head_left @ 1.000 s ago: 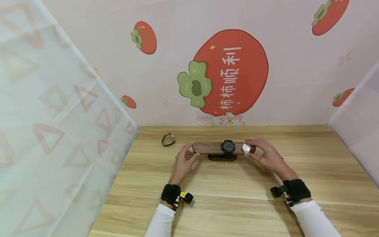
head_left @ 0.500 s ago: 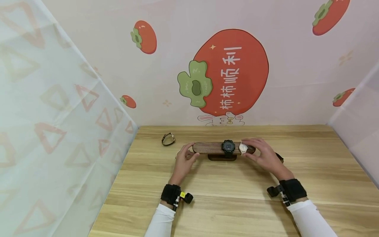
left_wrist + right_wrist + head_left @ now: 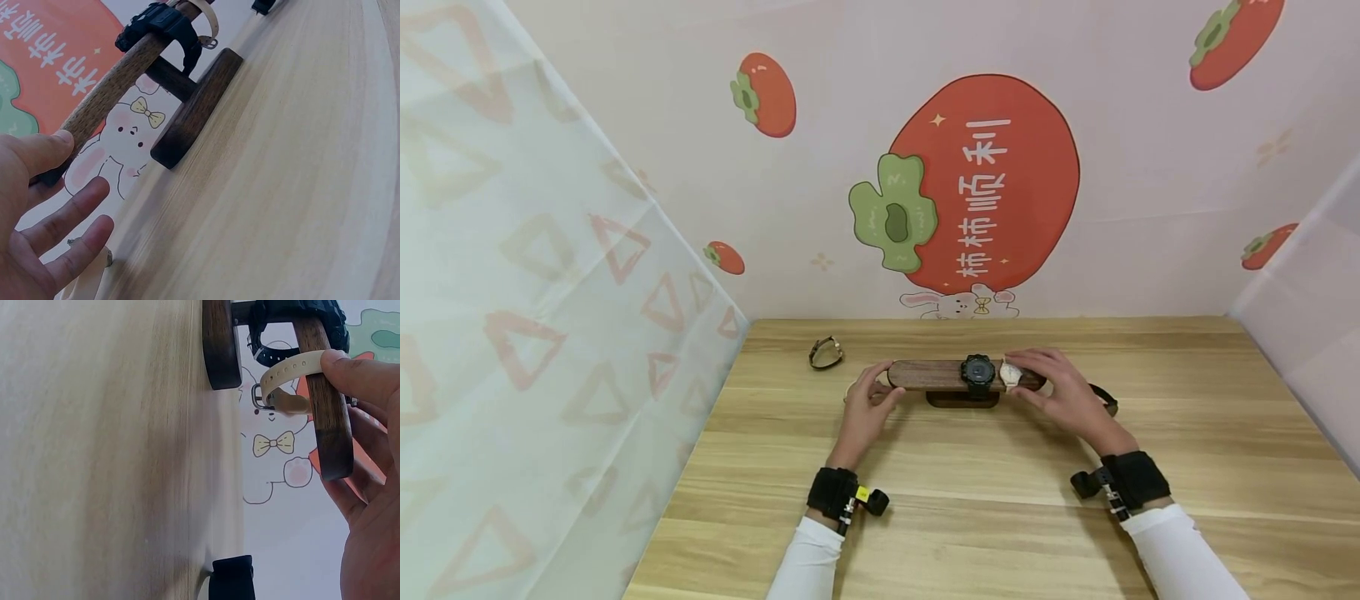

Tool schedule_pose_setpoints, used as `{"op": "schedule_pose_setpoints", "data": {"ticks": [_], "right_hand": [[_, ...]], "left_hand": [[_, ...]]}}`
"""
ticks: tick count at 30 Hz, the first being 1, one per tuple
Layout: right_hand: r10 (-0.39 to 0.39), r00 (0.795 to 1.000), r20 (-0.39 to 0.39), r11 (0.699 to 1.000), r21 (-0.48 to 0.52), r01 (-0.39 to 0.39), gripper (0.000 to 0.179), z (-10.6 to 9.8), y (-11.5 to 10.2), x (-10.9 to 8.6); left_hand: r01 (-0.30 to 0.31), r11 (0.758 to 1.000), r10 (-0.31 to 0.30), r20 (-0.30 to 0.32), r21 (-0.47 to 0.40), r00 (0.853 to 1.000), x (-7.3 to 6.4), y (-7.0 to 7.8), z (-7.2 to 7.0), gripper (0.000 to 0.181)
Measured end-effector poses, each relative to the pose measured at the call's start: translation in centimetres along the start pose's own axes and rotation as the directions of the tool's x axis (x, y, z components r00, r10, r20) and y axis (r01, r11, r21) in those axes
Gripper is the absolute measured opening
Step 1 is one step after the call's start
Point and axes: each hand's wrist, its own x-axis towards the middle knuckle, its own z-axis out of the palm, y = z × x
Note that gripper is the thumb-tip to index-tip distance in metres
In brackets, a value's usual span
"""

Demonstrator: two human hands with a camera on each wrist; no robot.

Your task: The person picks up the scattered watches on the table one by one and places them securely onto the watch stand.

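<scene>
A dark wooden watch stand (image 3: 925, 375), a rounded bar on a short post and base (image 3: 194, 112), stands towards the back of the table. My left hand (image 3: 865, 412) holds the bar's left end between thumb and fingers. A chunky black watch (image 3: 978, 371) is strapped round the bar right of its middle. Just right of that one, a watch with a cream strap (image 3: 1011, 373) loops round the bar, its buckle hanging below in the right wrist view. My right hand (image 3: 1067, 396) pinches this cream watch, thumb on the strap (image 3: 294, 369); the other fingers are partly hidden behind the bar.
A thin dark-strapped watch (image 3: 826, 353) lies on its side at the back left of the wooden table (image 3: 970, 500). Behind my right wrist sits a black-strapped watch (image 3: 1103, 398). A cream-coloured strap (image 3: 87, 275) shows beside my left fingers. A printed wall stands behind.
My right hand has slid the cream watch leftwards along the bar, from near its right end to close beside the black watch. The left hand has stayed in place.
</scene>
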Motion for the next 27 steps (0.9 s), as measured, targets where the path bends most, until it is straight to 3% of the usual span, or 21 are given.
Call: {"op": "schedule_pose_setpoints", "data": {"ticks": [27], "right_hand": [[-0.041, 0.999, -0.014, 0.999, -0.001, 0.041, 0.057, 0.70, -0.32, 0.25]], "left_hand": [[-0.028, 0.999, 0.028, -0.018, -0.022, 0.999, -0.08, 0.12, 0.06, 0.055]]}}
